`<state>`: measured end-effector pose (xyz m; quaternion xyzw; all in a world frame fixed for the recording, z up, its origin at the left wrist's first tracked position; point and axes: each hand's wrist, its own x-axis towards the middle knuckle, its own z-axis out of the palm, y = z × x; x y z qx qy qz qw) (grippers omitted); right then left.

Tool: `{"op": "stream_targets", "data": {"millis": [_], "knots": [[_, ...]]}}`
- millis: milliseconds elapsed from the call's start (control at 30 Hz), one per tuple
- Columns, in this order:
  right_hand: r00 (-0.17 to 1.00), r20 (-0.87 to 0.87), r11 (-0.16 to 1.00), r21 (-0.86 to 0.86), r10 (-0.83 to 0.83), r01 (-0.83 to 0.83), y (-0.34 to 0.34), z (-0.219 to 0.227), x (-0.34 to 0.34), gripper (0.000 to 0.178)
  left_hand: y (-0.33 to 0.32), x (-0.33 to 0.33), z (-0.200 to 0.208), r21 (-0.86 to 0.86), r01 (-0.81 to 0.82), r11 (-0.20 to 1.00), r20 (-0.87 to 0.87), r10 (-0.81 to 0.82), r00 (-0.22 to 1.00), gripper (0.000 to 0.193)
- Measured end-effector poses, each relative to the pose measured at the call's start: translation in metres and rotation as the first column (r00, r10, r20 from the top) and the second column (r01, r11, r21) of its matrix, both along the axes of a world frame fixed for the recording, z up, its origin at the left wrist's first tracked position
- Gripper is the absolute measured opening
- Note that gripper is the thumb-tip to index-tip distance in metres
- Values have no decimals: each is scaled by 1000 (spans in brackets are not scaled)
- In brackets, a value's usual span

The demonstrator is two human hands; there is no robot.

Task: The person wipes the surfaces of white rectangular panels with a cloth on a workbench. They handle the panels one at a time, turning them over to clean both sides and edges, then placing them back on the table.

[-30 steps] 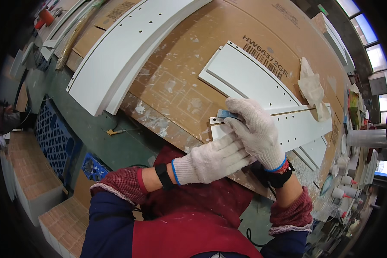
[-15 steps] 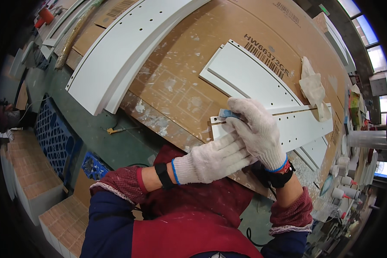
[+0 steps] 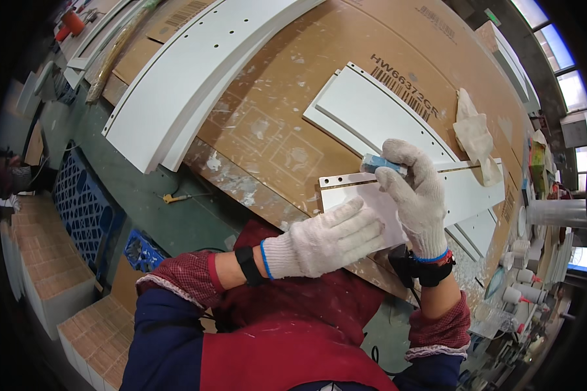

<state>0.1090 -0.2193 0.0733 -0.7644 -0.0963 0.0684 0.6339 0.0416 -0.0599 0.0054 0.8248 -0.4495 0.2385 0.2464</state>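
Note:
A small blue block (image 3: pixel 376 163) is pinched between the thumb and fingers of my gloved right hand (image 3: pixel 422 202). Beneath that hand lies a white panel (image 3: pixel 466 189) with a slot and small holes along one edge. My left hand (image 3: pixel 329 238), in the same white knit glove, rests flat on the panel's near end with its fingers stretched out. Part of the panel is hidden by both hands. Under it, crossing at an angle, are other white panels (image 3: pixel 378 111) with drilled edges. Whether the block touches the panel cannot be made out.
Paint-spotted cardboard (image 3: pixel 274 130) covers the table. A long curved white panel (image 3: pixel 176 85) overhangs its left edge. A pale cloth (image 3: pixel 474 133) lies at the right. Blue plastic pallet (image 3: pixel 85 202) and stacked boards (image 3: pixel 49 251) stand left; bottles (image 3: pixel 515 294) crowd the right side.
My right hand has shifted to the right and slightly away with the blue block, parting from the left hand. More of the panel shows between them. The left hand stays in place.

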Motion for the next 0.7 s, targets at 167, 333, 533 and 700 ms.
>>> {"op": "stream_targets", "data": {"millis": [167, 333, 533, 700], "knots": [[987, -157, 999, 25, -37, 41, 4, 2, 1, 33, 1, 1, 0, 24, 16, 1000, -1, -16, 1000, 48], [990, -117, 982, -161, 78, -97, 13, 8, -2, 28, 0, 3, 1, 38, 32, 999, -29, -31, 999, 50], [897, 342, 874, -478, 280, -90, 16, 0, 1, 32, 3, 2, 4, 17, 48, 999, -49, -47, 998, 51], [994, 107, 997, -71, -20, 28, -2, -10, -2, 34, 1, 2, 3, 71, 39, 997, -3, -39, 999, 49]]}}
